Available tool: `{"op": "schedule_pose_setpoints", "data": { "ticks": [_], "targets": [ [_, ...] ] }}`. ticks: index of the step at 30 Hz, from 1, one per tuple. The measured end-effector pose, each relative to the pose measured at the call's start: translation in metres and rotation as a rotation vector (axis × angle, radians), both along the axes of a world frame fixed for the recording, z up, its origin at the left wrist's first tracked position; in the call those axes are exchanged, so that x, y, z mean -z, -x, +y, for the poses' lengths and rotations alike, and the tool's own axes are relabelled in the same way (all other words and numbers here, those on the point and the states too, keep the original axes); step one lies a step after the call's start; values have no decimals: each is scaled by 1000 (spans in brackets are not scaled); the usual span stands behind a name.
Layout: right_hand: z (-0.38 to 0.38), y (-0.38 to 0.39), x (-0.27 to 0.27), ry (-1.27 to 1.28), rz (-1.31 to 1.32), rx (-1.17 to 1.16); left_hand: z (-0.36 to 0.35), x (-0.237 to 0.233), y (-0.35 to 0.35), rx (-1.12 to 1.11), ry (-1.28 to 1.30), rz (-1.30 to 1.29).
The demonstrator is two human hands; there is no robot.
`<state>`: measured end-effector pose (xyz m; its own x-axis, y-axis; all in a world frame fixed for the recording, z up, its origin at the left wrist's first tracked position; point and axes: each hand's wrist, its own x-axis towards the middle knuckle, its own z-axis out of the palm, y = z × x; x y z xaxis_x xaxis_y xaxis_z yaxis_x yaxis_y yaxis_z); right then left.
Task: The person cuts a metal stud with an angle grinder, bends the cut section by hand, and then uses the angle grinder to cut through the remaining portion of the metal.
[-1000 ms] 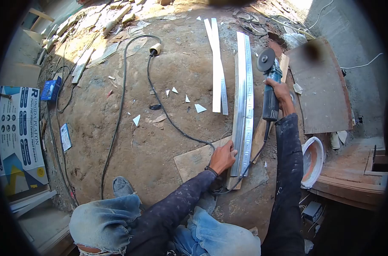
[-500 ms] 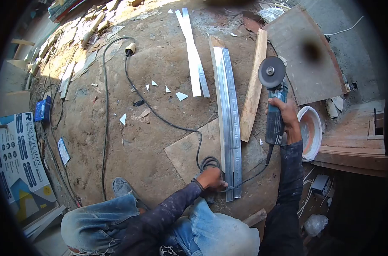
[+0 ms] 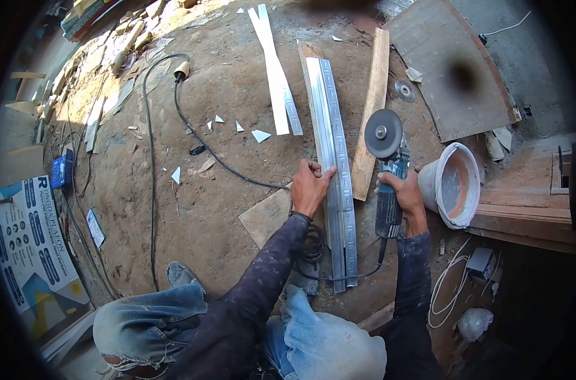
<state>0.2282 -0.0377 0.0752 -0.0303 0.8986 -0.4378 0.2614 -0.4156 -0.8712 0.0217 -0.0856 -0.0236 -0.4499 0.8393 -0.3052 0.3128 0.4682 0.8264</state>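
Observation:
My right hand (image 3: 402, 193) is wrapped round the teal and black body of an angle grinder (image 3: 389, 209). Its dark cutting disc (image 3: 381, 136) points away from me, apart from the metal, with the disc's flat side facing up. My left hand (image 3: 311, 188) grips the long silvery metal channels (image 3: 331, 136) about midway, thumb on top and fingers curled at their left edge. A wooden board (image 3: 310, 50) lies beneath the channels. The grinder's black cord crosses their near end and runs to a coil (image 3: 312, 247) beside my left forearm.
Two thin metal strips (image 3: 275, 76) lie crossed farther off. A wooden plank (image 3: 371, 114) is right of the channels, near a loose disc (image 3: 404, 90). A white-rimmed bucket (image 3: 456, 183) stands right of the grinder. An extension socket (image 3: 182, 69) trails cable across the dirt among white scraps.
My left hand has moved from the cord coil up to the middle of the channels and taken hold there. The grinder has come slightly left and nearer to me.

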Motion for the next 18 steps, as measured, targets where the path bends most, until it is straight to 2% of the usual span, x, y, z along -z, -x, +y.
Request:
{"op": "schedule_pose_setpoints", "data": {
  "ticks": [4,18],
  "targets": [
    [-2,-2,12,58,-13,-27,-4,-2,-6,-51,-20,-64],
    [4,21,31,-1,-130,-106,-8,13,-2,-139,-34,-142]
  ]
}}
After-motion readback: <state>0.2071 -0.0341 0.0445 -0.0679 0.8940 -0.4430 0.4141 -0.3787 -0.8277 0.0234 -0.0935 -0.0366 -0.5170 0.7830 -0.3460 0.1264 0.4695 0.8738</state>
